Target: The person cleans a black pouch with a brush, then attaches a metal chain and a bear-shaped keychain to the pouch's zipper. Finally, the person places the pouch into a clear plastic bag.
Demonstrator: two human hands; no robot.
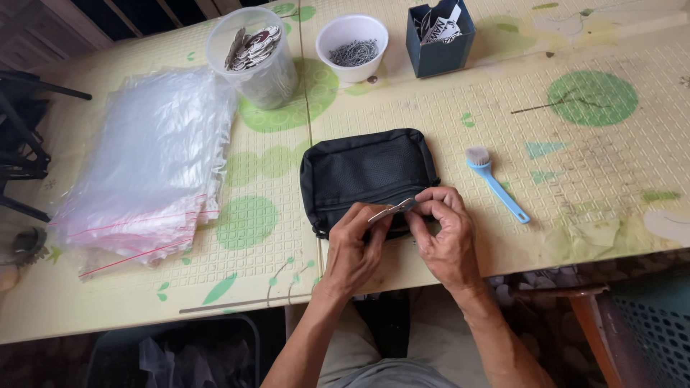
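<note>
Black zip pouch (pixel 366 172) sits at near table edge, my left hand (pixel 356 248) pinching a small metal tag (pixel 392 210), right hand (pixel 445 233) gripping the zipper area beside it; looks mid-attachment, next needs fine alignment.

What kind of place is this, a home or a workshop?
Probably a small home workshop for packing goods by hand: a stack of clear zip bags, tubs of small metal parts, and both hands working at a black pouch on a mat-covered table.
</note>
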